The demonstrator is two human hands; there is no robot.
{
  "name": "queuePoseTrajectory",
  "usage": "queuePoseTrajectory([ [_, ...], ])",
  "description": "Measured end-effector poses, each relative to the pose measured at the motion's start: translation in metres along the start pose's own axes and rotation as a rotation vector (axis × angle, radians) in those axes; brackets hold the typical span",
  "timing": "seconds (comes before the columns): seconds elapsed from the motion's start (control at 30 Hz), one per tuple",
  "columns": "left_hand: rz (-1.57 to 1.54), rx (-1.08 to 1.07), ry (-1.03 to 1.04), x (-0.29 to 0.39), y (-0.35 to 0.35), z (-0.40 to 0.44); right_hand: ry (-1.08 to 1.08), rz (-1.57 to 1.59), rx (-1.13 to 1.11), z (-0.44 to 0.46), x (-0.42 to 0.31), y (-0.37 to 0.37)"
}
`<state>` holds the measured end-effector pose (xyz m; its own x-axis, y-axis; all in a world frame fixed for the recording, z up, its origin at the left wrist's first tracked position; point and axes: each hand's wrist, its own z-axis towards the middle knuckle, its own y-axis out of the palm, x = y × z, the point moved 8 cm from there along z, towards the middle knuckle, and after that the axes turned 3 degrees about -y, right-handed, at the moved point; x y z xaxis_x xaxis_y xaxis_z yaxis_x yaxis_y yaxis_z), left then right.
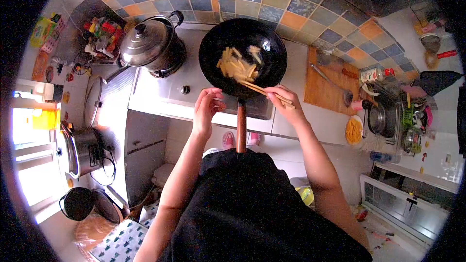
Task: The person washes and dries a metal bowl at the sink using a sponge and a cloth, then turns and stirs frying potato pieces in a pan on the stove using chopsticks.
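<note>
My right hand point(287, 104) grips a pair of wooden chopsticks point(257, 88), whose tips reach over the near side of a black wok point(276, 43). Pale yellow potato strips point(234, 66) lie in the wok's middle, close to the chopstick tips. The wok sits on the stove, its brown wooden handle point(241, 128) pointing toward my body. My left hand point(208, 106) hovers by the wok's near left rim, holding nothing, with its fingers loosely bent and apart.
Left of the wok stands a lidded steel pot point(148, 46) on the stove point(194, 85). To the right are a wooden cutting board point(323, 87) with a long-handled ladle point(335, 82), a plate of yellow strips point(354, 131) and a sink holding a metal bowl point(377, 118).
</note>
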<state>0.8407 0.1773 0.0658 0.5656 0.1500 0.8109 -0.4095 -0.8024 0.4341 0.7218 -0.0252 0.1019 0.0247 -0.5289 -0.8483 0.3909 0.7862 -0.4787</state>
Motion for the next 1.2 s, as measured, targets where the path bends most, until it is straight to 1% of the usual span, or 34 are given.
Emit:
queuePoseTrajectory([
  [0.07,0.009,-0.006,-0.002,0.0,0.0,0.0,-0.025,-0.02,0.074,0.003,0.003,0.002],
  [0.1,0.012,-0.009,-0.003,-0.001,0.0,0.0,-0.05,-0.09,0.101,0.005,0.003,0.001],
  [0.2,0.016,-0.011,0.003,-0.001,0.0,-0.001,-0.07,-0.056,0.188,0.014,0.007,-0.004],
  [0.33,0.03,-0.023,-0.001,-0.001,0.0,-0.001,-0.08,-0.142,0.282,0.025,0.016,-0.021],
  [0.37,0.038,-0.02,-0.006,-0.001,-0.001,-0.001,-0.046,-0.14,0.279,0.028,0.019,-0.026],
  [0.47,0.033,-0.015,0.003,-0.003,-0.003,0.001,-0.04,-0.182,0.336,0.028,0.019,-0.039],
  [0.5,0.026,-0.015,0.011,-0.002,-0.003,0.001,-0.036,-0.147,0.364,0.029,0.025,-0.04],
  [0.6,0.025,-0.006,0.024,0.002,-0.005,0.002,0.029,-0.199,0.39,0.022,0.04,-0.037],
  [0.67,0.021,0.009,0.017,0.003,-0.007,0.003,0.012,-0.19,0.414,0.016,0.041,-0.03],
  [0.7,0.018,0.017,0.015,0.003,-0.008,0.004,-0.023,-0.251,0.439,0.013,0.034,-0.027],
  [0.73,0.009,0.01,0.018,0.004,-0.009,0.005,0.1,-0.227,0.387,0.01,0.036,-0.02],
  [0.8,-0.009,-0.002,0.024,0.003,-0.012,0.007,0.063,-0.103,0.423,0.005,0.035,-0.006],
  [0.87,-0.033,-0.017,0.031,0.002,-0.014,0.008,0.027,-0.037,0.414,0.004,0.035,0.008],
  [0.93,-0.039,-0.022,0.034,0.003,-0.013,0.008,0.058,0.055,0.396,0.008,0.026,0.017],
  [1.03,-0.027,-0.022,0.035,0.007,-0.012,0.006,0.033,0.127,0.393,0.015,0.006,0.031],
  [1.07,-0.027,-0.028,0.037,0.007,-0.012,0.005,0.024,0.11,0.346,0.018,0.004,0.039],
  [1.2,-0.021,-0.034,0.025,0.009,-0.009,0.004,-0.033,0.135,0.303,0.027,-0.011,0.067],
])
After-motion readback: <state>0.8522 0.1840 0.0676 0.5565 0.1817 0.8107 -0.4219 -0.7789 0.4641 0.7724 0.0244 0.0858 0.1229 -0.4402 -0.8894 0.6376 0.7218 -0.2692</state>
